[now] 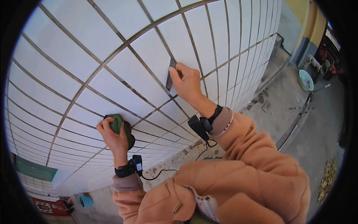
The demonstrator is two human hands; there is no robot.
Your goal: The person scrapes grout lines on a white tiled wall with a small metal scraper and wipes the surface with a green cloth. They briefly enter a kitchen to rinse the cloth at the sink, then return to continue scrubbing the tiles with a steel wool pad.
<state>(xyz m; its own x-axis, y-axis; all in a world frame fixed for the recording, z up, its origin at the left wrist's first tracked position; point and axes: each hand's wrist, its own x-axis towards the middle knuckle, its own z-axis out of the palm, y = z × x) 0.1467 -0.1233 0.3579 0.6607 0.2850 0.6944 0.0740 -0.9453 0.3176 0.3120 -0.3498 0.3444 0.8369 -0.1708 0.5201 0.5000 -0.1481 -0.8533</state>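
Observation:
A wall of white rectangular tiles [152,56] with dark grout lines [145,65] fills most of the view before me. In my right hand [187,81] is a flat dark metal blade [169,79], perhaps a scraper, held close against the tiles with its upper end near a grout line. Lower and to the left, my left hand [114,140] grips a crumpled dark green cloth [116,124] at the wall. Part of the cloth hangs below the fingers. Each wrist carries a strap with a small black device and a cable.
Wet patches mark the concrete floor [268,112] at the wall's foot. A light green basin [305,80] with something in it stands far right, beside a long-handled tool. A blue bucket [85,201] is at lower left, and dry plant stalks [327,180] lie at lower right.

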